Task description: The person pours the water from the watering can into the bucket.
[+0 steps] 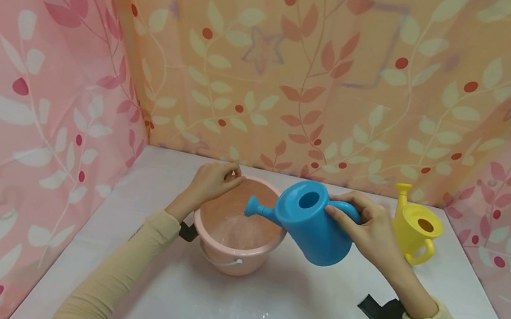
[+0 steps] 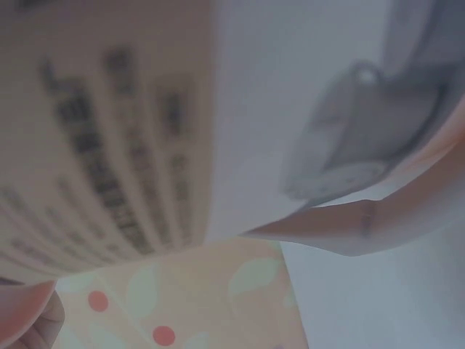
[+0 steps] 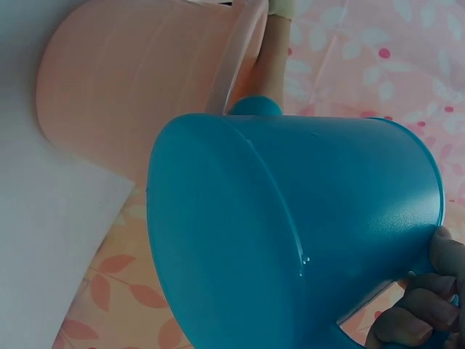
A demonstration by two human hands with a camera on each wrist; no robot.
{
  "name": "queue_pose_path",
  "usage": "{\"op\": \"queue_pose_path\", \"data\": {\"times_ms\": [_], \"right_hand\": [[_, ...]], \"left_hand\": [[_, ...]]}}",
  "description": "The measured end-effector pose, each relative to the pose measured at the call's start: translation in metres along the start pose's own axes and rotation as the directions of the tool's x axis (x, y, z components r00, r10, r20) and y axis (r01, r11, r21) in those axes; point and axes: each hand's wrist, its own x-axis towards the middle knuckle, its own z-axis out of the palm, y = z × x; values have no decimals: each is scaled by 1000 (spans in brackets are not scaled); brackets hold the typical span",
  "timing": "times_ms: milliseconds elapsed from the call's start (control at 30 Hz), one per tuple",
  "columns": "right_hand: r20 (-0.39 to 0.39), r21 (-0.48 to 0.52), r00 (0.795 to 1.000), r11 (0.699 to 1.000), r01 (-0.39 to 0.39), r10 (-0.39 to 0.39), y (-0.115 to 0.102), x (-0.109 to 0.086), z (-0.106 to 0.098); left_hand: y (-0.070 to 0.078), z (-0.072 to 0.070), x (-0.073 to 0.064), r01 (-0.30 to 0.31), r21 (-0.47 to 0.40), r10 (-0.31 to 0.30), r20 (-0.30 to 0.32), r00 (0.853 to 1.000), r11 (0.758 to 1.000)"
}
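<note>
A pink bucket (image 1: 258,261) stands on the white table, with ripples like water at its bottom. The left hand (image 1: 213,181) holds its rim at the far left side. In the right hand (image 1: 373,231) is the handle of a blue watering can (image 1: 320,239), lifted and tilted so its spout points left over the bucket's opening. The right wrist view shows the base of the can and the curled fingers (image 3: 418,313) at its handle. A printed label (image 2: 109,160) on the bucket fills much of the left wrist view, blurred.
A yellow watering can (image 1: 412,230) stands at the back right, beyond the right forearm. Small drops (image 1: 264,315) lie on the white tabletop (image 1: 207,316) in front of the bucket. Leaf-patterned cloth (image 1: 271,71) walls the table at the back and both sides.
</note>
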Motion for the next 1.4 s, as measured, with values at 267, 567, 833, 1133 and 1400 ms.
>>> {"op": "queue_pose_path", "data": {"times_ms": [267,567,833,1133,1400], "right_hand": [[-1,-7,1000,1000,0,0,0,1,1],[5,-6,1000,1000,-3,3,-1,2,0],[7,-1,1000,1000,-11,11,-1,3,0],[7,-6,1000,1000,-10,10,-1,2,-1],[12,-9,1000,1000,-6,6,-2,3,0]], "left_hand": [[-1,1,-1,-5,-1,5,-12,1000,1000],[-1,0,0,-6,2,7,-7,1000,1000],[1,-2,0,8,-9,-8,9,1000,1000],[1,-1,0,3,-8,-3,-2,1000,1000],[1,-1,0,14,-9,-14,12,1000,1000]]}}
